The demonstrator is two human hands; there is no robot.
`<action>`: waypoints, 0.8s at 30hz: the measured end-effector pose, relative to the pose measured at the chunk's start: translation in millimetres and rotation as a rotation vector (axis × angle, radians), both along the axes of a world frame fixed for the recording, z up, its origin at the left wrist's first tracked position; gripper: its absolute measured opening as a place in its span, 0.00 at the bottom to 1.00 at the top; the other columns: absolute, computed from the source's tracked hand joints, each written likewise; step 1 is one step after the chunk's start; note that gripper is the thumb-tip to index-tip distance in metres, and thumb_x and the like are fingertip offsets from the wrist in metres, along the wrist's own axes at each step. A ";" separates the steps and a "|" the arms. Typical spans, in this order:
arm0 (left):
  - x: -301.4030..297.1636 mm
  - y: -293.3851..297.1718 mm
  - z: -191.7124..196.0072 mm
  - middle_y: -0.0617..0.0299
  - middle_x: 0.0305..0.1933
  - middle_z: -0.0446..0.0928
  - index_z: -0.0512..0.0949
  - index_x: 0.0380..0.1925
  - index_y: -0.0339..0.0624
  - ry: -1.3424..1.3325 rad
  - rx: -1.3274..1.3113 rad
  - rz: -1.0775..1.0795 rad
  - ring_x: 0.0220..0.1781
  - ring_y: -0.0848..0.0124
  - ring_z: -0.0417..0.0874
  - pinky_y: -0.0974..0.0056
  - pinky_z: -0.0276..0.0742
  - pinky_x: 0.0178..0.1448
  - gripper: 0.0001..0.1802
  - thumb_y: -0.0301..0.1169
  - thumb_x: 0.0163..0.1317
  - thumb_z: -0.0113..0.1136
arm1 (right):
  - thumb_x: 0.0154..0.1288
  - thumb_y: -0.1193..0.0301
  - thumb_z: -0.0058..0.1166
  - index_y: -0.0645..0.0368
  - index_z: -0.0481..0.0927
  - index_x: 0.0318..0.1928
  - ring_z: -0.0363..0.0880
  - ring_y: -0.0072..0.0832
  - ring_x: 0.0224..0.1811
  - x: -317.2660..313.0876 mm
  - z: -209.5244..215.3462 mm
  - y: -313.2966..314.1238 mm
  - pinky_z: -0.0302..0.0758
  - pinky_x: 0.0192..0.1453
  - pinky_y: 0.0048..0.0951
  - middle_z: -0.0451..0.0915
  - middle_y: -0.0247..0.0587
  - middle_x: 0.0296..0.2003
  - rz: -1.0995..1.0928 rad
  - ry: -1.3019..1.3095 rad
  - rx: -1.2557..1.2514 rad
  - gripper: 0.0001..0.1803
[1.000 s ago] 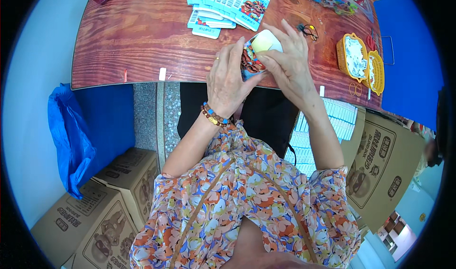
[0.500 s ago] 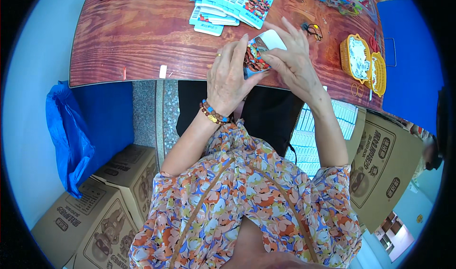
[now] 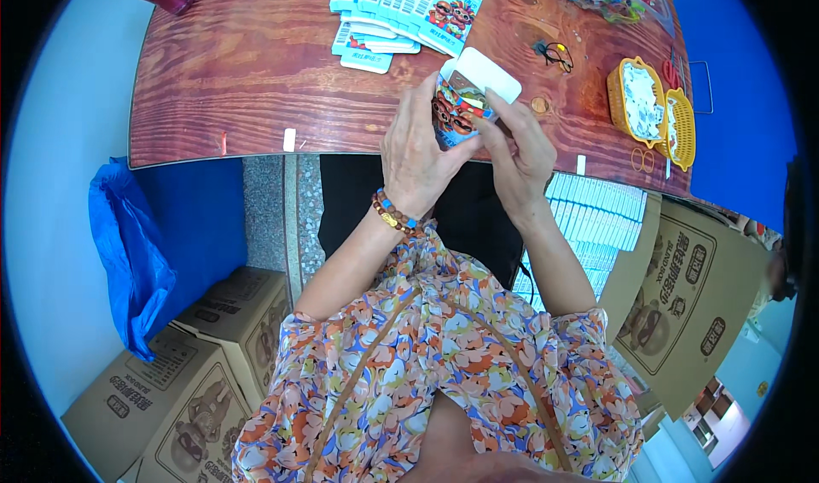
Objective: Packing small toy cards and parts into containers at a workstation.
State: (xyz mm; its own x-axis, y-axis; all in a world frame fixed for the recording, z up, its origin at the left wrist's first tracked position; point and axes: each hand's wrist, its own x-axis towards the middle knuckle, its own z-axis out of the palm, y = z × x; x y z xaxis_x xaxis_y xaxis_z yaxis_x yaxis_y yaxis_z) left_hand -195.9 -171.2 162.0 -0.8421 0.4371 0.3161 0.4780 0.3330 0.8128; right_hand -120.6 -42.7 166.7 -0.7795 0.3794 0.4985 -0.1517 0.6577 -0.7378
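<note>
A small printed cardboard box (image 3: 457, 118) with cartoon figures is held upright over the table's near edge. Its white lid flap stands open, tilted back to the right, and brownish and greenish contents show at the mouth, too small to name. My left hand (image 3: 414, 152) wraps round the box from the left, thumb below its front. From the right, my right hand (image 3: 522, 150) pinches the box's upper right edge, thumb on the front and forefinger by the flap. Farther off lies a fanned pile of flattened light-blue boxes (image 3: 408, 5).
Two yellow baskets (image 3: 614, 103) with small white packets stand at the right, red-handled scissors (image 3: 671, 73) beside them. Near the middle lies a black-and-yellow cord (image 3: 560, 55). A clear tray (image 3: 610, 1) of colourful bits sits far right. Below the table, a carton (image 3: 674, 304) holds rows of blue-white boxes (image 3: 589, 227).
My right hand, earlier with fingers spread beyond the box, has drawn in to its upper edge. The flap stands more open and the box's mouth shows more.
</note>
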 end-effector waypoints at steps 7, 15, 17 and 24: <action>-10.8 -25.6 1.3 0.54 0.52 0.78 0.70 0.60 0.35 -0.492 0.440 -0.280 0.48 0.68 0.84 0.65 0.82 0.49 0.28 0.23 0.60 0.68 | 0.66 0.84 0.55 0.64 0.82 0.54 0.78 0.22 0.52 1.9 14.1 31.7 0.73 0.54 0.21 0.80 0.39 0.51 0.365 -0.119 -0.474 0.17; -4.3 -32.5 -10.1 0.58 0.48 0.77 0.67 0.63 0.40 -0.190 0.426 -0.211 0.45 0.71 0.84 0.68 0.83 0.44 0.32 0.22 0.59 0.69 | 0.62 0.85 0.59 0.66 0.83 0.48 0.79 0.25 0.52 -1.5 4.6 18.1 0.74 0.53 0.23 0.80 0.43 0.50 0.259 0.008 -0.450 0.14; -8.7 -38.7 -6.0 0.54 0.56 0.75 0.65 0.64 0.38 -0.287 0.307 -0.318 0.57 0.69 0.81 0.64 0.82 0.56 0.31 0.15 0.62 0.63 | 0.62 0.84 0.60 0.66 0.84 0.45 0.80 0.24 0.49 0.1 4.5 23.8 0.75 0.50 0.22 0.81 0.43 0.48 0.330 -0.037 -0.476 0.11; -7.9 -40.1 3.3 0.60 0.49 0.78 0.77 0.54 0.37 -0.431 0.430 -0.329 0.48 0.74 0.84 0.69 0.83 0.47 0.21 0.19 0.61 0.66 | 0.62 0.83 0.60 0.66 0.85 0.41 0.80 0.22 0.42 -6.7 8.9 35.9 0.76 0.44 0.22 0.81 0.41 0.43 0.423 -0.124 -0.458 0.07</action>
